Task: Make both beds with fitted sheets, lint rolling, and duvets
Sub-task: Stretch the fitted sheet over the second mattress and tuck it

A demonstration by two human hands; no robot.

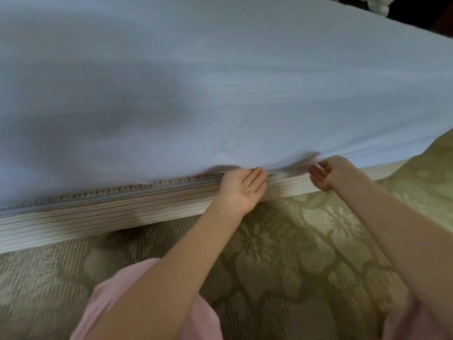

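Pale fitted sheet (220,82) smooth on top, hem bunched at both hands

No text, label, brand, number or sign could be read anywhere in the view. The white sheet (220,82) was plain, the striped bed base (122,207) below the sheet carried only its woven lines, and the carpet (282,253) below the bed base bore only a leaf-like pattern. The whole view was blurred.
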